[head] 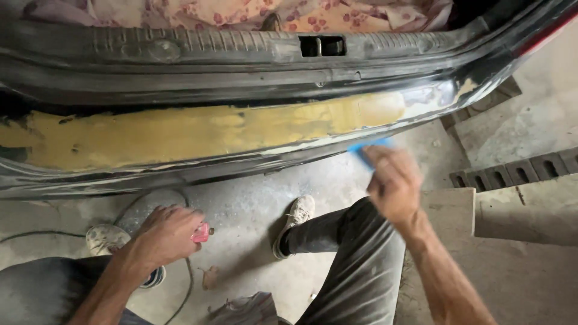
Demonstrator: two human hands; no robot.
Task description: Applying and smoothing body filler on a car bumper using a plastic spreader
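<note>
My right hand (394,183) is blurred with motion and grips a blue flat pad (368,147) held against the lower edge of a black car rear panel (198,66). A long patch of yellow filler (198,132) runs across that panel. My left hand (168,232) hangs low over the floor and is closed on a small pink object (202,232). Both my knees are bent in dark trousers, with a white shoe (295,219) between the hands.
A thin cable (180,283) loops over the dusty concrete floor. Slotted grey blocks (518,171) and a flat slab (530,207) lie at the right. Flowered cloth (289,15) fills the open boot above. A second shoe (105,241) shows at the left.
</note>
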